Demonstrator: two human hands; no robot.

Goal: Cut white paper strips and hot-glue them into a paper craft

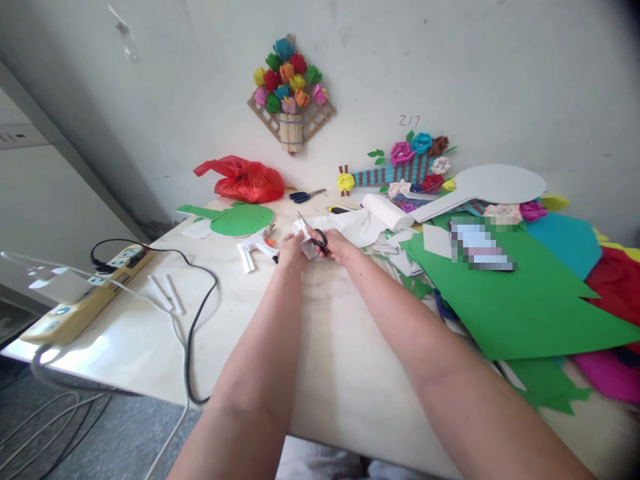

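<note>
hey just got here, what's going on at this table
A person's right hand holds black-handled scissors, while the left hand grips a small piece of white material close to the blades. A white glue gun lies just left of the left hand. Farther back are a green paddle-shaped piece and a red plastic bag. Green sheets are heaped on the right.

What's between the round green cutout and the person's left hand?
In the head view, what looks like a white glue gun lies between the green cutout and the left hand.
</note>
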